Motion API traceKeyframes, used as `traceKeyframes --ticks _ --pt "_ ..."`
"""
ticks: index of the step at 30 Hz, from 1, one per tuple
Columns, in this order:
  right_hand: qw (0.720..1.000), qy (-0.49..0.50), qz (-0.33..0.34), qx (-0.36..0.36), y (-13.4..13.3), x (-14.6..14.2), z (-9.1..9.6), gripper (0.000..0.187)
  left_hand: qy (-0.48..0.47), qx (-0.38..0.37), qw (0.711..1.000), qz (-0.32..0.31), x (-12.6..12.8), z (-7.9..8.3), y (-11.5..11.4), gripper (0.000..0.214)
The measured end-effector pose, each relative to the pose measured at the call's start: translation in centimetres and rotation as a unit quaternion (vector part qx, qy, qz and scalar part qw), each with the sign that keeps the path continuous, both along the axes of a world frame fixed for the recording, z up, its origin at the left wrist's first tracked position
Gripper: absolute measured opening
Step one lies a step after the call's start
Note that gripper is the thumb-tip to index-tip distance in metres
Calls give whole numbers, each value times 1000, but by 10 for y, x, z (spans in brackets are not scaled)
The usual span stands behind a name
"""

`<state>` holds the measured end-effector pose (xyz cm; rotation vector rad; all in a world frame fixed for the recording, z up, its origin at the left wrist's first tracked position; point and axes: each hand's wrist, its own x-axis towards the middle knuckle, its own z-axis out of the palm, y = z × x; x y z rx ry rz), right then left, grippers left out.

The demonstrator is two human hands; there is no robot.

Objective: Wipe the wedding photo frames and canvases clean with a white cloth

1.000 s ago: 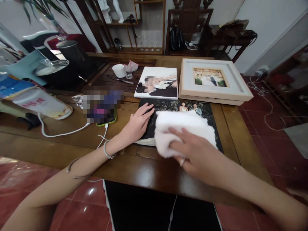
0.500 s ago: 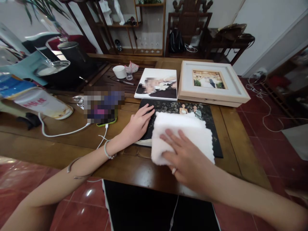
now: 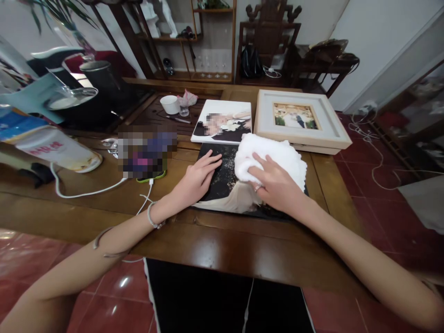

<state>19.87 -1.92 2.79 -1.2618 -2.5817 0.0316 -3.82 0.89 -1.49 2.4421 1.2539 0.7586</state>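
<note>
A dark photo panel with a pale dress printed on it lies flat at the table's front. My left hand rests on its left side, fingers stretched out and holding nothing. My right hand presses a white fluffy cloth onto the panel's right part, fingers bent into the fabric. The cloth hides the upper right of the panel. Just behind it lies a white-edged photo print, and to that print's right a pale wooden picture frame with a small photo inside.
Left of my left hand lies a phone with a green edge, partly blurred out, on a white charging cable. A plastic pouch, dark pots and a white cup stand farther left and back on the wooden table.
My right hand has moved the cloth away from me across the panel, uncovering the printed dress at its front and covering the printed couple. My left hand stays in place.
</note>
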Motion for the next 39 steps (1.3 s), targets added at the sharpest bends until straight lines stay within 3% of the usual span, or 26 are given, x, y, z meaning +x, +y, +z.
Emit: traceKeyframes --ticks 3,6,8,11,16,19,22,26,29,33,39 --pt "998 -22 27 -51 -32 -14 9 28 -13 13 1000 -2 1 1 0 37" --pt "989 -28 112 -96 -63 -29 15 30 -8 19 1000 7 2 4 0 38" --pt "982 -15 159 -106 -69 -32 16 29 -1 21 1000 4 2 5 1 40" --pt "982 12 158 -100 -51 -24 11 25 4 26 1000 -5 1 5 2 40" --pt "999 31 32 -14 0 1 -4 24 -5 28 999 15 2 0 2 39" --pt "999 46 -21 13 5 0 -10 24 -15 26 999 22 3 -3 0 38" --pt "998 55 0 -19 -17 -16 -8 26 -18 31 999 18 3 -5 0 38" --pt "983 61 117 -129 -62 -38 7 24 -27 24 999 -11 -1 -7 2 40" --pt "966 76 159 -189 -78 -41 16 21 -37 18 999 -24 -4 -8 3 41" --pt "969 91 132 -189 -58 -28 17 22 -23 15 1000 -11 -3 -7 2 40" --pt "996 64 -15 -54 0 9 4 16 -4 11 1000 16 3 -4 -2 39"
